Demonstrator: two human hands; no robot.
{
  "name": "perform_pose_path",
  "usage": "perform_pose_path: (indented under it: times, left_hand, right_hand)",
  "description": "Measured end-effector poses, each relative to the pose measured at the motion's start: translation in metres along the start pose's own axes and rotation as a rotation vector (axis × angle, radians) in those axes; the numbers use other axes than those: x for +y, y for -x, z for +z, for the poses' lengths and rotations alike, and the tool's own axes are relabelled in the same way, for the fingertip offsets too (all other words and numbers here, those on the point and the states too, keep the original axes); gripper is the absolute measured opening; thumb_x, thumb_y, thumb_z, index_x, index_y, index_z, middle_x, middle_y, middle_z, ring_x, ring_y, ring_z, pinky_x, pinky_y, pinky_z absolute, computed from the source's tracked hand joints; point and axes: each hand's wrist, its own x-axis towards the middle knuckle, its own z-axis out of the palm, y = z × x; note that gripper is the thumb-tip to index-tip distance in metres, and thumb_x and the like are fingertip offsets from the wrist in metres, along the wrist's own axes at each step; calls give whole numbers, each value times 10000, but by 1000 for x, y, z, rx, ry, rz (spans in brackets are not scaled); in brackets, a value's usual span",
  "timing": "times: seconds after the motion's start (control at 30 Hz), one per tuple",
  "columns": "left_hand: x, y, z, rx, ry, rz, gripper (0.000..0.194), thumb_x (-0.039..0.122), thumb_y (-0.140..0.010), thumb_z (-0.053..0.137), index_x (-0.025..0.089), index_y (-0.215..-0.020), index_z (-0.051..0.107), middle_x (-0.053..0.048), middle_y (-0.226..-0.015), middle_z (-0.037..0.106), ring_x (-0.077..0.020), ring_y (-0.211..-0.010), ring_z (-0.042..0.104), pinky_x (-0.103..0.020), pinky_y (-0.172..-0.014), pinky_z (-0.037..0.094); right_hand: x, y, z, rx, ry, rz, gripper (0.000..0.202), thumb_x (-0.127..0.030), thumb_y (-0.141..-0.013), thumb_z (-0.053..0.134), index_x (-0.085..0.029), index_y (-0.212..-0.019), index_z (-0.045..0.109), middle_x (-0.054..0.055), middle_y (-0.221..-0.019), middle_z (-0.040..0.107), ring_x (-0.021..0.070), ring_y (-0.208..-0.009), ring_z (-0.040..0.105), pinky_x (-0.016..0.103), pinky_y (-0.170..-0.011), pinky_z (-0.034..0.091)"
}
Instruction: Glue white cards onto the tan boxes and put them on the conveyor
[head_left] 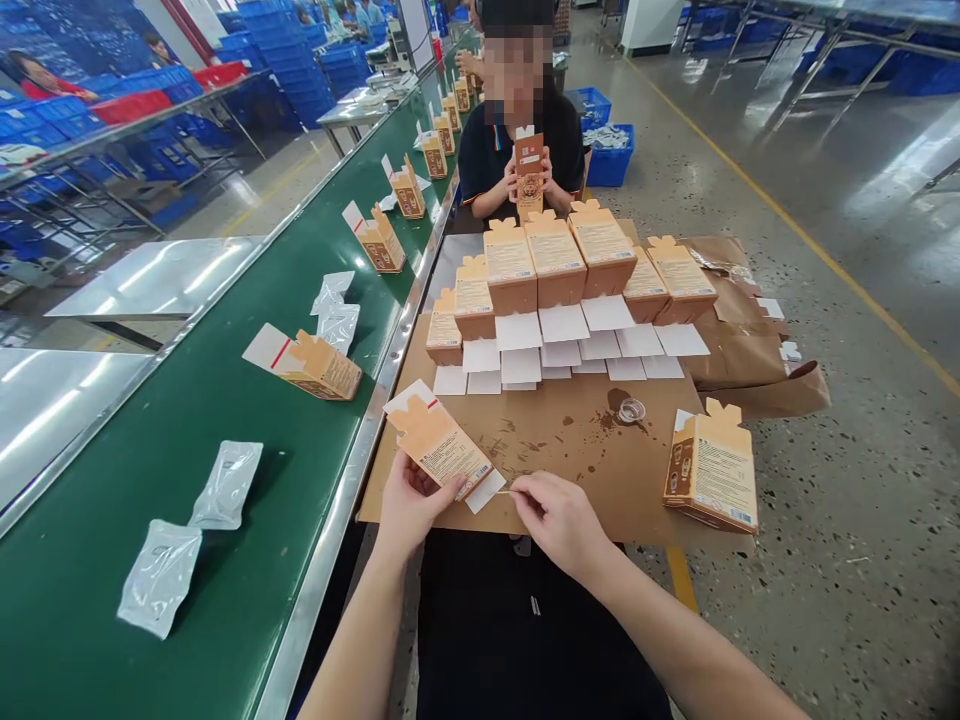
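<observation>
1. Printed carton, tilted over the cardboard sheet beside the conveyor's metal rail. The left hand grips its lower part, thumb on the text panel; too firm a squeeze could crease the board.
2. Right hand, fingers closed in a narrow pinch on a thin stick. The tip lies at the white end flap; contact cannot be told. A slip here could smear or bend the flap.
3. Lone carton at the sheet's right edge; a knock from the right forearm might tip it floorward.
4. Clear round dish among dark wet-looking spots; a carton set down there could pick up a stain.
5. Green conveyor belt, bearing silver pouches and an upright carton; an elbow drifting left could disturb them.
6. Stacked cartons, white flaps projecting nearward; a bump against these flaps could topple the upper row.
7. Co-worker beyond, both hands around another carton; a nudge from that side could likewise unsettle the stack.
</observation>
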Motion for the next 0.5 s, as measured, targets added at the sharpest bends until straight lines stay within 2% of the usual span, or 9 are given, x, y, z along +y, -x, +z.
perform_pose_path:
  times: [0.1,0.2,0.33,0.5]
  left_hand:
    - [-6,1,1,19,-17,24,958,683,-572,1199,265,-1299,735,-157,-1296,893,-419,-1228,901,-594,-1105,745]
    - [-7,8,1,11,-52,39,930,644,-607,1186,267,-1318,720,-158,-1340,867,-423,-1290,880,-588,-1141,729]
    - [-4,31,10,53,-189,77,874,569,-622,1180,298,-1291,688,-119,-1315,829,-432,-1312,862,-575,-1119,739]
    - [-12,60,27,130,-330,118,664,518,-810,1097,363,-1281,656,-101,-1280,812,-445,-1249,859,-633,-1077,735]
  right_hand:
    - [6,0,0,-13,-5,-17,415,-293,-1275,572,-282,-947,827,6,-771,789,170,-653,720,274,-642,608]
    - [7,1,-19,12,10,10,403,-299,-1280,567,-285,-982,837,15,-792,809,177,-675,738,281,-659,627]
    - [5,7,-49,85,25,83,346,-335,-1255,627,-309,-999,859,26,-835,864,199,-684,765,314,-663,681]
    - [0,15,-67,151,2,143,321,-338,-1224,666,-318,-962,851,10,-796,854,202,-649,769,321,-638,698]
